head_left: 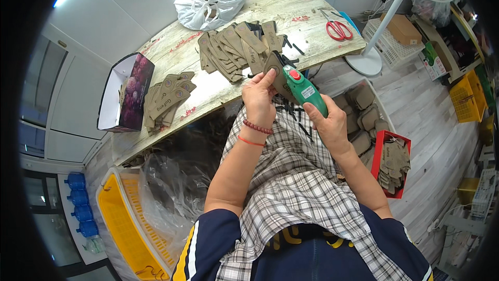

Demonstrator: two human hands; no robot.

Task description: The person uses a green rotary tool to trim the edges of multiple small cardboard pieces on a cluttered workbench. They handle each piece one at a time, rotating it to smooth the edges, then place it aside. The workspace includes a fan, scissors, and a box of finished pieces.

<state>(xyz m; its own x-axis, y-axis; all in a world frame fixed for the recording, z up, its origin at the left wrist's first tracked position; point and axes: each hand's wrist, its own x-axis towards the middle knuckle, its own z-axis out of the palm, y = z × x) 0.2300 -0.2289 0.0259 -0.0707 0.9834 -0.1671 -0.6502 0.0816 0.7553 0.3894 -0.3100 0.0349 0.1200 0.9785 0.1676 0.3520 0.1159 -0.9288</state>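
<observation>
My left hand (259,95) pinches a flat brown fabric piece (283,81) with a round mark, just off the table's near edge. In my right hand (330,128) is a green handheld power tool (306,93) with a red button. Its dark front end lies against the brown piece, and the contact itself is partly hidden. Black strips (301,120) lie on the checked apron (291,166) over my lap. Just beyond my left hand, many similar brown pieces (223,52) are heaped on the table (174,86). A smaller pile (167,99) lies to the left.
An open box (138,91) stands at the table's left end. Farther back are a white plastic bag (210,3) and red-handled scissors (339,30). A red box (378,164) of brown pieces and a bin (382,105) stand right, a yellow crate (122,218) left, a fan (364,60) far right.
</observation>
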